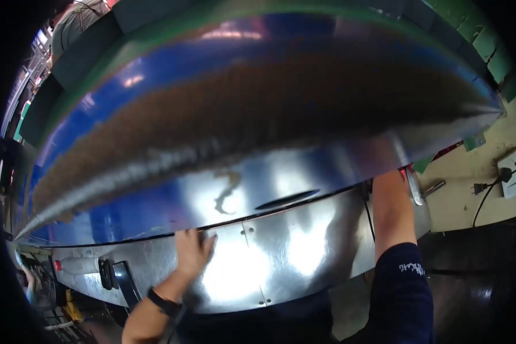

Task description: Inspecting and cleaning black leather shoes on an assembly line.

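I can't tell whether the left hand (191, 253), thumb apart, grips the blue sheet (258, 109); the right hand is hidden behind it. A slip could nick fingers.

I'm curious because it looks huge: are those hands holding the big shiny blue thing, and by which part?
I can't tell. The left hand is at the near edge of the big shiny blue thing; the right hand is hidden behind it.

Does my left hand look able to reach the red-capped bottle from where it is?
Probably, yes: the bottle lies uncovered on the metal tabletop, left of your left hand, though dark items between them may need reaching around.
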Motion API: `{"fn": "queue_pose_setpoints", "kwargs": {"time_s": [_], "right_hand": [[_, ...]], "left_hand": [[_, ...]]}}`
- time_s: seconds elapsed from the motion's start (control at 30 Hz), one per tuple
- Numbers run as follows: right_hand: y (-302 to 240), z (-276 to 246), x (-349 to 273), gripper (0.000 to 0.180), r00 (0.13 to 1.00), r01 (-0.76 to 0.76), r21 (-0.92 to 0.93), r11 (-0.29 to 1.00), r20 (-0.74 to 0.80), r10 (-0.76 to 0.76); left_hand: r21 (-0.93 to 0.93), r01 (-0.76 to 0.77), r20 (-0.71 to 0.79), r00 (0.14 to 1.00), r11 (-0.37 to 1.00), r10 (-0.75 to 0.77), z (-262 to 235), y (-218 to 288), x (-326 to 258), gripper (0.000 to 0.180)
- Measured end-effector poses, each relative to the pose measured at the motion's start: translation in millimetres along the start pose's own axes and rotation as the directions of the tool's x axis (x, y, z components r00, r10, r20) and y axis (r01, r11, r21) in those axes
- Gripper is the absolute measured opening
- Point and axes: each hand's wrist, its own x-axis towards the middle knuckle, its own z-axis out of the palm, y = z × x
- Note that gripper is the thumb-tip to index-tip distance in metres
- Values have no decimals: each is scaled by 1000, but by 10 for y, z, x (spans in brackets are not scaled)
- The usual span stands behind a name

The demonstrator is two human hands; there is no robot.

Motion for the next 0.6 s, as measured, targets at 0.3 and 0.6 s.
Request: {"fn": "queue_pose_setpoints", "kwargs": {"time_s": [0.3, 0.6], "right_hand": [[-242, -647, -835, 78, 924, -382, 600, 703, 269, 273], [-1691, -871, -3699, 60, 991, 134, 504, 853, -60, -121]], "left_hand": [[7, -60, -97, 993, 998, 61, 92, 131, -223, 64], [-44, -623, -62, 782, 781, 620, -1393, 823, -291, 61]]}}
